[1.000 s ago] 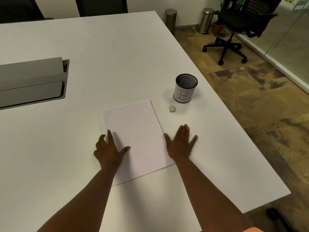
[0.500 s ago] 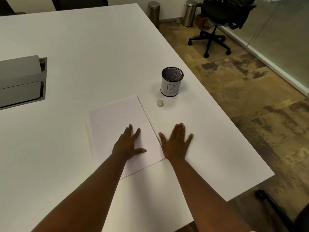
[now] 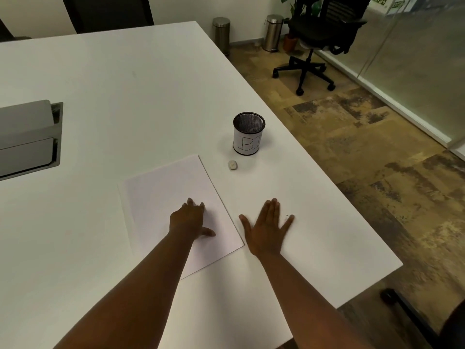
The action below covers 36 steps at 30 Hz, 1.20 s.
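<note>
A white sheet of paper lies flat on the white table. My left hand rests on the sheet's near right part, fingers spread and pointing away. My right hand lies flat on the bare table just right of the sheet's edge, fingers straight and spread, holding nothing. Beyond the hands a small white eraser lies on the table. Behind it stands a black mesh pen cup with a white paper label.
A grey open cable hatch is set in the table at the left. The table's right edge runs diagonally close to my right hand. On the floor beyond stand a black office chair and two steel bins.
My left hand has moved from the sheet's left edge rightward onto its near right part. My right hand has stayed flat beside the sheet.
</note>
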Available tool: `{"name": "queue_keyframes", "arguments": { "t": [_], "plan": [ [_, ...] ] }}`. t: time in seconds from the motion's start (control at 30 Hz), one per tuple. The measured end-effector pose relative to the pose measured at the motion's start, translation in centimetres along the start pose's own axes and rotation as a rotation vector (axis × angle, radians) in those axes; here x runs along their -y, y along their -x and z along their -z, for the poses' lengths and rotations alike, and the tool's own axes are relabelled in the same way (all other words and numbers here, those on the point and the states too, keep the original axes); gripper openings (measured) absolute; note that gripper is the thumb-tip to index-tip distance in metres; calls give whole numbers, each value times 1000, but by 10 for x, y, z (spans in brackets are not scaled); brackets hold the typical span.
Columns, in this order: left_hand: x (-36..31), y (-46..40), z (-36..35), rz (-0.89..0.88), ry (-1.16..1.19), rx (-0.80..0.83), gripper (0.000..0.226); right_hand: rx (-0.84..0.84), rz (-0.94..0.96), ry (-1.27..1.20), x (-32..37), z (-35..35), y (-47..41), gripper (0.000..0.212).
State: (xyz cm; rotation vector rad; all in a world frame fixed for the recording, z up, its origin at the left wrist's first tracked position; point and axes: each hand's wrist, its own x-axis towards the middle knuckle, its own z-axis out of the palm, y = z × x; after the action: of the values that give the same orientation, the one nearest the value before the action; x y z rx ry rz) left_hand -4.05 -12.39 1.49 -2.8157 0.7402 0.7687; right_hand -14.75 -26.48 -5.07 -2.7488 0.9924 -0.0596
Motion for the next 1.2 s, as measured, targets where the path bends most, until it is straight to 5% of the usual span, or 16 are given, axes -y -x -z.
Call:
{"name": "queue_keyframes", "arguments": {
  "t": [0.17, 0.3, 0.4, 0.7, 0.87, 1.2],
  "plan": [
    [-3, -1, 4, 30, -36, 13, 88, 8, -330, -50, -13, 18, -4, 113],
    [-3, -1, 6, 31, -50, 12, 88, 36, -23, -9, 4, 9, -8, 95],
    [-4, 0, 5, 25, -35, 6, 89, 108, 148, -11, 3, 9, -8, 104],
    [1, -1, 0, -20, -25, 3, 87, 0, -393, -63, -27, 21, 5, 98],
    [1, -2, 1, -26, -48, 4, 87, 56, 6, -28, 3, 6, 18, 91],
    [3, -2, -1, -40, -35, 12, 87, 54, -320, -45, -37, 25, 25, 76]
  ]
}}
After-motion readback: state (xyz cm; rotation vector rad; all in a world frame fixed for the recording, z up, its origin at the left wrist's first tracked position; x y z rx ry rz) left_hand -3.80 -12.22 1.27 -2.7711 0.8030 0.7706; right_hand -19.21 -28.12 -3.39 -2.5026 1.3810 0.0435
